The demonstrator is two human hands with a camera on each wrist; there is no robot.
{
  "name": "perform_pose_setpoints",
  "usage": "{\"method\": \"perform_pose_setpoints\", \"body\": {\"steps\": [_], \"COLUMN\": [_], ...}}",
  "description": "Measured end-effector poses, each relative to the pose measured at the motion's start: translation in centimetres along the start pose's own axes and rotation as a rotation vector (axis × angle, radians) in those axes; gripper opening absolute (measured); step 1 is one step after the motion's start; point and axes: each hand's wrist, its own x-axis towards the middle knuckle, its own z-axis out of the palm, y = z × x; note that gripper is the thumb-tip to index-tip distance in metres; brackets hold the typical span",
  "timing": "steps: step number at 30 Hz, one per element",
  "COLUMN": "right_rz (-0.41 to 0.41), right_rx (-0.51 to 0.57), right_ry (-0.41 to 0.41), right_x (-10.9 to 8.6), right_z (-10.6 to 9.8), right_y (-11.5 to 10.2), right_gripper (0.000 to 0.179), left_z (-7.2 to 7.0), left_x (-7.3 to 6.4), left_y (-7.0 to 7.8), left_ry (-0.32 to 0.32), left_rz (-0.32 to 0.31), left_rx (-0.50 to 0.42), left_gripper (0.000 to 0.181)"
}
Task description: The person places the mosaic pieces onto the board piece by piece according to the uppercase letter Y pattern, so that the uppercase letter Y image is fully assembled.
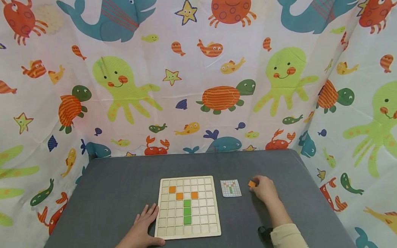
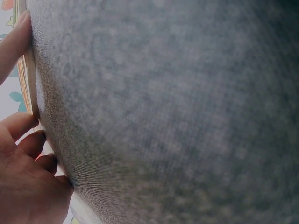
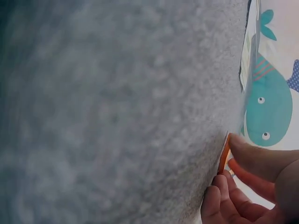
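A square wooden grid board (image 1: 205,229) lies on the grey table. Orange tiles (image 1: 172,189) fill three of its squares in the upper part, and a column of three green tiles (image 1: 187,211) stands below them. My left hand (image 1: 141,230) rests at the board's left side, fingers spread against the edge and thumb at the near left corner; the left wrist view shows thumb and fingertips along that edge. To the right, my right hand (image 1: 265,190) pinches an orange tile (image 3: 224,154) between thumb and fingers, at or just over the tabletop.
A small pattern card (image 1: 231,188) with a printed coloured grid lies between the board and my right hand. By the right sleeve is a black object (image 1: 264,232), its kind unclear. A sea-animal curtain (image 1: 195,75) surrounds the grey table (image 1: 120,182).
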Motion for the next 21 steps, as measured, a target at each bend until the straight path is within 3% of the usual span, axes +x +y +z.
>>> {"method": "perform_pose_setpoints", "body": {"steps": [13,21], "right_rz": [-0.009,-0.17], "right_rx": [-0.019,0.034], "right_ry": [-0.008,-0.009], "right_x": [0.3,-0.6], "right_z": [0.4,0.6], "right_y": [0.1,-3.2], "right_gripper": [0.025,0.025], "left_z": [-0.1,-0.1], "left_x": [-0.2,-0.2], "left_y": [0.1,0.1], "left_ry": [-0.004,-0.003], "left_rz": [0.007,-0.006], "left_rx": [-0.016,-0.003], "left_gripper": [0.128,0.129]}}
